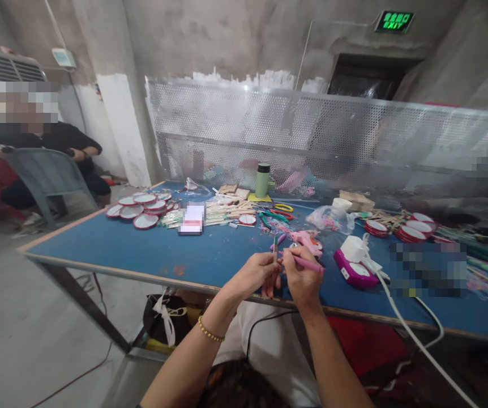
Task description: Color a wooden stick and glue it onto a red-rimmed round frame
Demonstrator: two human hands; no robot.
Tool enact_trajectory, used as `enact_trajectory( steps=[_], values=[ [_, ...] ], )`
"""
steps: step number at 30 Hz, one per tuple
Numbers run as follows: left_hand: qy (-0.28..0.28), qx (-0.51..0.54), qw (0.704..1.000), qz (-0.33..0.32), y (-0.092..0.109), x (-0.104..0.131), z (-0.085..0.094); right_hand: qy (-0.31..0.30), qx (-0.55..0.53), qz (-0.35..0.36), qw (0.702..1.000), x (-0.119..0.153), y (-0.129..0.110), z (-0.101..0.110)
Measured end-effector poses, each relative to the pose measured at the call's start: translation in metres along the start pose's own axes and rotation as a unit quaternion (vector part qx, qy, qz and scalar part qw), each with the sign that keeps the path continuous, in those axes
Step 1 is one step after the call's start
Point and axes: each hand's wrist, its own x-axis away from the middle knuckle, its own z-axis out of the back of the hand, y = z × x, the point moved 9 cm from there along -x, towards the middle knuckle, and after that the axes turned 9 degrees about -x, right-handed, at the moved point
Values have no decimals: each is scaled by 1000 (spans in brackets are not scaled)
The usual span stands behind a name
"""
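Stick [275,248] pinched in left hand [257,273]; right hand [304,279] grips pink tool [311,264]; clear bag [346,222] holds pinkish bits [329,221].

The right hand [301,276] grips a pink tool [307,263] — the left [265,272], a stick [275,248].

Layout relative to the bottle [262,182] on the table [142,249]: mesh screen [227,119] behind; phone [192,219] to the left and nearer the front edge — stacked discs [131,211] farther left; plastic bag [331,219] to the right; glue gun [305,241] before it, rightward — power strip [356,271] farther right.
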Motion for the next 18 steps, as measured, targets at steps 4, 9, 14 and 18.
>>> enact_trajectory(
  steps=[4,9,14,18],
  values=[
    [3,1,1000,5,-2,-1,1,-15,8,21,1000,-2,-10,-3],
    [11,-2,1000,10,-3,0,2,-27,12,47,998,-4,-20,-5],
    [8,3,1000,8,-4,-1,1,-28,23,55,998,-4,-20,-6],
    [8,-1,1000,8,-4,-1,1,-32,26,57,998,-4,-20,-7]
  ],
)
